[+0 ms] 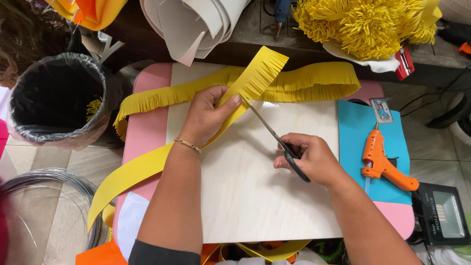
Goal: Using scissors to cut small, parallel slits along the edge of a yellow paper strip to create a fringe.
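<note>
Scissors (274, 135) sit gripped in the right hand (309, 159) at centre frame, their blades meeting the yellow foam strip (255, 81) that the left hand (208, 115) pinches just left. Fringed along one edge, the strip trails from upper right to lower left across a wooden board (250, 186).

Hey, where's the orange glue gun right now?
The orange glue gun lies on the blue sheet at the table's right, just beyond the right hand holding scissors.
</note>
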